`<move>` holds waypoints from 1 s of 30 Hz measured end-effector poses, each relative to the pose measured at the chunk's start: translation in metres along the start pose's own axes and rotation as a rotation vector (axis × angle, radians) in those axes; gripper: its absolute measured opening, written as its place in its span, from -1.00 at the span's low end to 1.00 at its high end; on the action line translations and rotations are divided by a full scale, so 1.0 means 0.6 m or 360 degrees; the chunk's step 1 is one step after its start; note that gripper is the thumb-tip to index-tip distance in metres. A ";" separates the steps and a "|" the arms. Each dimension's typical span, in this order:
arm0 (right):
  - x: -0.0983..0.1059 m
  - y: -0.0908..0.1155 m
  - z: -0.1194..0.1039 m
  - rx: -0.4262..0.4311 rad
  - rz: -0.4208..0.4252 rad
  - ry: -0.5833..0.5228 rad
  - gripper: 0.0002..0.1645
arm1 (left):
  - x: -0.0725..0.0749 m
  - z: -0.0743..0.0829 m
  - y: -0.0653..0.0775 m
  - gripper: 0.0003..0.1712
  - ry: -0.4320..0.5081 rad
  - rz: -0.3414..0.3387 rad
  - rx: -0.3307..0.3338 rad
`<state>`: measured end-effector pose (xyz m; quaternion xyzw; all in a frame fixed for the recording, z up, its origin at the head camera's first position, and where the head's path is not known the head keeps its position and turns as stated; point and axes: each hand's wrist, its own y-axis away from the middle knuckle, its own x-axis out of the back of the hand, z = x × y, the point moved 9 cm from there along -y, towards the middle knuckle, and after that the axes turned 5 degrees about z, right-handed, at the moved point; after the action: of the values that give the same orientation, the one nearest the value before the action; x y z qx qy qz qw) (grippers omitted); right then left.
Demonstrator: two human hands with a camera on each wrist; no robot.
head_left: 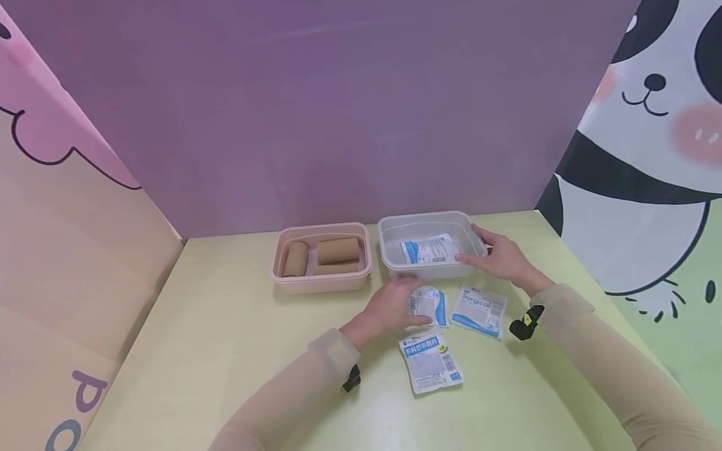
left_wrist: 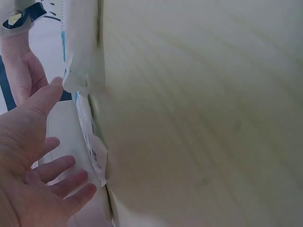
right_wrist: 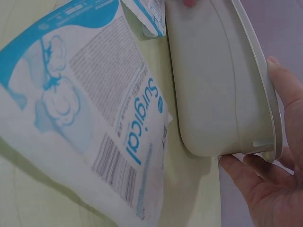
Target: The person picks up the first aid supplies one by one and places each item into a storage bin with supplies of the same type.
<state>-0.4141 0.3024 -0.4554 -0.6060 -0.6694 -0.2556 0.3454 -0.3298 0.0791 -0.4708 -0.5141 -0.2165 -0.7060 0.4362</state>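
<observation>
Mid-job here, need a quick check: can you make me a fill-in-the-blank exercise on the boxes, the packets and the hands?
1. The brown rolls lie in the ____ box.
2. One end of the grey box is gripped by the ____ hand.
3. The number of packets inside the grey box is ____.
4. The number of packets lying directly on the table is ____.

Missing words: pink; right; one; three.

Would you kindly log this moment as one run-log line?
Left hand: beside flat white-and-blue packet; right hand: grips grey rectangular plastic box; inside: one packet; nearby: two more packets; pink plastic box: brown cylindrical rolls
</observation>
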 end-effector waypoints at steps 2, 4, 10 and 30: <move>0.001 -0.001 0.000 -0.0002 0.0007 -0.0001 0.34 | -0.002 -0.002 -0.001 -0.02 -0.0018 -0.0011 0.0002; 0.001 -0.001 0.000 -0.0006 0.0006 -0.0018 0.34 | -0.005 -0.003 -0.001 0.00 -0.0041 -0.0025 0.0005; -0.003 0.002 0.002 -0.0016 -0.0014 -0.0028 0.34 | -0.022 -0.007 0.003 -0.02 -0.0173 -0.0104 -0.0024; 0.002 0.000 0.002 0.0008 0.0013 -0.0035 0.31 | -0.025 -0.003 -0.007 -0.18 -0.0386 -0.0049 0.0030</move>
<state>-0.4141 0.3040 -0.4552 -0.6106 -0.6713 -0.2458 0.3406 -0.3330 0.0857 -0.4844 -0.5882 -0.2820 -0.6433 0.4007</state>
